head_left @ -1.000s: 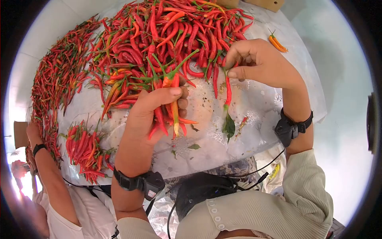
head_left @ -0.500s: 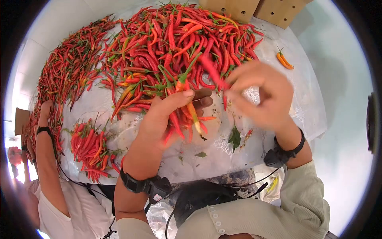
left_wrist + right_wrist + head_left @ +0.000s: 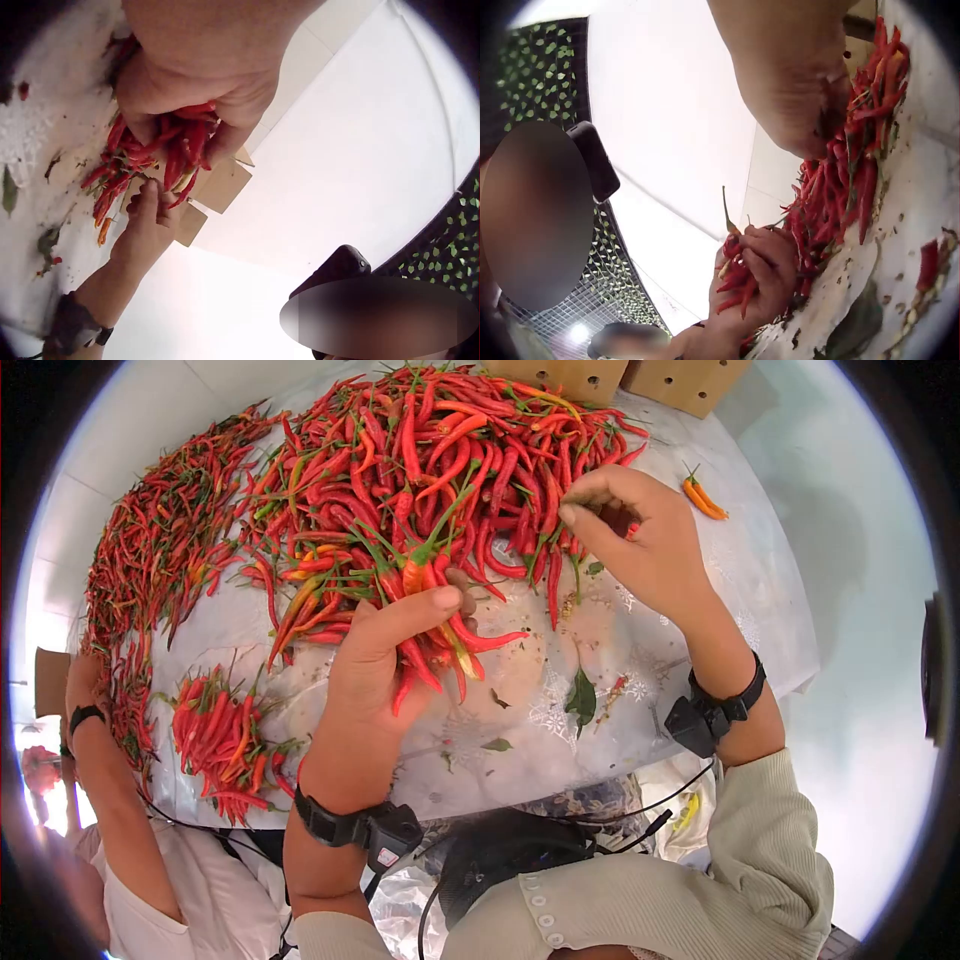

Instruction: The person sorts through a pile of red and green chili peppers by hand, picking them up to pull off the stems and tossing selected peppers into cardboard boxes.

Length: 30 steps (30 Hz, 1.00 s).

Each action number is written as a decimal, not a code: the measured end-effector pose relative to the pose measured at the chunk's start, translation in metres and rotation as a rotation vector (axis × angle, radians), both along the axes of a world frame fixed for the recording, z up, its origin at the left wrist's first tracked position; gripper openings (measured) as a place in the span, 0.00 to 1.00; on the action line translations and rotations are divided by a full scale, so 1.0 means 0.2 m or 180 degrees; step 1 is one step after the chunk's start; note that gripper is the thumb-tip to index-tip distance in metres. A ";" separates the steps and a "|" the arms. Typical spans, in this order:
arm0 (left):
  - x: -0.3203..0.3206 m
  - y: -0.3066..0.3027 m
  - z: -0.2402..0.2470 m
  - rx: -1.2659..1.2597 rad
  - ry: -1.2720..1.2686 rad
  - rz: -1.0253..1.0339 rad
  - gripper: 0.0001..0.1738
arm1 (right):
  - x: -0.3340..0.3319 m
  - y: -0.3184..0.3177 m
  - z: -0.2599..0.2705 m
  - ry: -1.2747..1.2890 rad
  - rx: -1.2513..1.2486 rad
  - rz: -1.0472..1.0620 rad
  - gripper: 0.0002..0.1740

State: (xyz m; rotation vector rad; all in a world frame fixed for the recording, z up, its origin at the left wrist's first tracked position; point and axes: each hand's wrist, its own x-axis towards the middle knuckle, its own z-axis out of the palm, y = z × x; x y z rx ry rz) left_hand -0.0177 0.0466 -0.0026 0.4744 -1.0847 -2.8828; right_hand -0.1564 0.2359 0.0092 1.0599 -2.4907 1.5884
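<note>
My left hand [image 3: 448, 598] grips a bunch of red chillies [image 3: 442, 642] by their stem ends, held above the white cloth [image 3: 640, 650]. In the left wrist view the same bunch [image 3: 180, 150] hangs from the left hand [image 3: 191, 112]. My right hand [image 3: 592, 512] reaches into the near right edge of the big chilli pile [image 3: 430, 460], with its fingers curled down among the chillies. The fingertips are hidden, so a pinch cannot be made out. The right wrist view shows the right hand [image 3: 817, 112] on the pile [image 3: 855, 150] and the left hand [image 3: 761, 274] with its bunch.
A small heap of sorted chillies [image 3: 215, 735] lies at the front left, beside another person's arm [image 3: 100, 770]. Two orange chillies [image 3: 705, 498] lie apart at the right. A leaf [image 3: 580, 700] and scraps lie on the cloth. Cardboard boxes [image 3: 690, 380] stand behind the pile.
My right hand lifted a chilli from the pile's edge, carried it to the left hand's bunch, then went back to the pile. The bunch has one more chilli in it.
</note>
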 end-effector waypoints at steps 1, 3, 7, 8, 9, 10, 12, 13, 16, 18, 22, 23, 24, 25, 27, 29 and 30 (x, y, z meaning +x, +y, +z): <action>0.00 0.01 0.01 -0.0036 -0.0046 0.0030 0.18 | -0.01 0.01 0.00 0.0207 0.0293 0.0114 0.09; 0.00 0.01 0.02 -0.0101 -0.0058 0.0027 0.19 | -0.02 0.03 0.00 0.0618 0.0880 0.0347 0.13; 0.01 0.00 0.01 -0.0246 0.0007 -0.0172 0.21 | -0.01 0.01 -0.07 0.1188 0.1034 0.0316 0.14; 0.01 -0.01 0.01 -0.0289 0.0010 -0.0237 0.21 | -0.02 0.01 -0.07 0.1228 0.1163 0.0332 0.14; 0.01 0.00 0.01 -0.0274 -0.0001 -0.0188 0.21 | -0.02 0.01 -0.06 0.1271 0.1293 0.0347 0.14; 0.01 0.00 0.01 -0.0257 -0.0009 -0.0138 0.20 | -0.02 0.01 -0.06 0.1280 0.1333 0.0387 0.14; 0.01 0.00 0.02 -0.0149 -0.0056 -0.0063 0.19 | -0.02 0.02 -0.04 0.1286 0.1406 0.0459 0.14; 0.01 0.00 0.01 -0.0057 -0.0092 -0.0033 0.19 | -0.01 0.02 -0.03 0.1306 0.1462 0.0505 0.13; 0.00 -0.01 0.00 0.0205 -0.0002 0.0000 0.18 | 0.00 0.02 -0.01 0.1464 0.1631 0.0593 0.12; -0.01 -0.01 -0.01 0.0252 0.0062 -0.0028 0.18 | 0.01 0.01 -0.01 0.1707 0.1763 0.0595 0.11; 0.00 -0.01 -0.03 0.0058 0.0132 -0.0105 0.19 | 0.03 0.00 -0.04 0.1827 0.1265 0.0579 0.11; 0.00 -0.01 -0.04 0.0003 0.0161 -0.0118 0.19 | 0.04 -0.01 -0.03 0.1683 0.1079 0.0624 0.11; 0.00 -0.01 -0.03 -0.0003 0.0175 -0.0126 0.19 | 0.04 -0.02 -0.02 0.1540 0.0894 0.0670 0.10; -0.01 -0.01 -0.03 -0.0008 0.0189 -0.0133 0.18 | 0.06 -0.02 0.00 0.1214 0.0651 0.0635 0.09; -0.01 0.00 -0.01 -0.0024 0.0173 -0.0062 0.18 | 0.08 -0.02 0.03 0.0558 0.0170 0.0566 0.08; -0.01 0.01 0.00 -0.0046 0.0119 0.0100 0.17 | 0.08 -0.03 0.03 -0.0393 -0.0551 0.0639 0.08; -0.01 0.01 0.00 -0.0055 0.0153 0.0099 0.16 | 0.08 -0.03 0.03 -0.0869 -0.0909 0.0673 0.08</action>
